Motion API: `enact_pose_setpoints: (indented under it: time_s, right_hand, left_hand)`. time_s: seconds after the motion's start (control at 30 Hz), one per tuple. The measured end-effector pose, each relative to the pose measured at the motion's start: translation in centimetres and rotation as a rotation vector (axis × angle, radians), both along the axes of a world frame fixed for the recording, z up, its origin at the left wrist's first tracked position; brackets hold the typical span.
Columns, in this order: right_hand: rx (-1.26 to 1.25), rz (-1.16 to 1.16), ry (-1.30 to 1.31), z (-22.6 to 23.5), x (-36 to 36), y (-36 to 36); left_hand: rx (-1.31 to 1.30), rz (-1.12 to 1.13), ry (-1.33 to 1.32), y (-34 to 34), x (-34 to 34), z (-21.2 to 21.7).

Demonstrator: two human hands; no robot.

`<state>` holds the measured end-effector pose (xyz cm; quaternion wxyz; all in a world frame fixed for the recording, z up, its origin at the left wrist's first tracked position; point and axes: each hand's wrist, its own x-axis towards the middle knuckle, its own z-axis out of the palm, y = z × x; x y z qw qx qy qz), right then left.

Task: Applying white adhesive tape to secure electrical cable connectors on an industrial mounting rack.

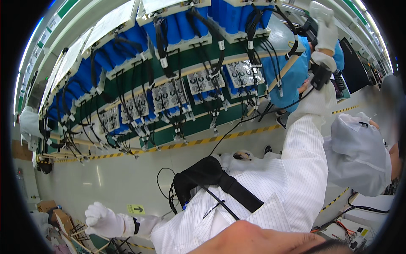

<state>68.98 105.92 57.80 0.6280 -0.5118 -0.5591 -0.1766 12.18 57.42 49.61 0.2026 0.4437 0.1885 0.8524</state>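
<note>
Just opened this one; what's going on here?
A person in a striped white coat stands beside a rack of blue modules with dangling black cables. Their gloved right hand is out by the rack's right end; the gloved left hand is away from it. Neither visibly holds anything. A co-worker in blue is nearby.

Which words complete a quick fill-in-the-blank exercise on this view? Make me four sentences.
The left hand and right hand both wear ____ gloves.
The cylinders in the upper row are ____.
The floor tape is striped black and ____.
The floor sign shows an ____.
Missing words: white; blue; yellow; arrow.
</note>
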Motion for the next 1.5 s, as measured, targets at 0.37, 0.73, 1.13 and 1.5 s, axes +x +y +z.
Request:
enact_pose_setpoints:
  time_s: [0.37,0.73,1.13,1.5]
  right_hand:
    - [0.209,0.154,0.090,-5.7,-13.2,-19.9]
    - [-1.195,2.156,0.823,-17.4,-47.6,-43.5]
    - [-0.644,1.798,-0.127,-21.7,-63.0,-42.7]
    - [-0.940,1.894,0.320,-22.0,-71.3,-40.4]
  left_hand:
    - [-0.435,0.326,0.303,-2.9,-0.3,-0.3]
    - [-0.749,-0.183,-0.009,-3.8,-3.2,-8.2]
    - [-0.800,-0.118,-0.455,-6.4,-13.9,-13.3]
    - [-0.739,0.589,-0.169,-1.9,-22.0,-11.9]
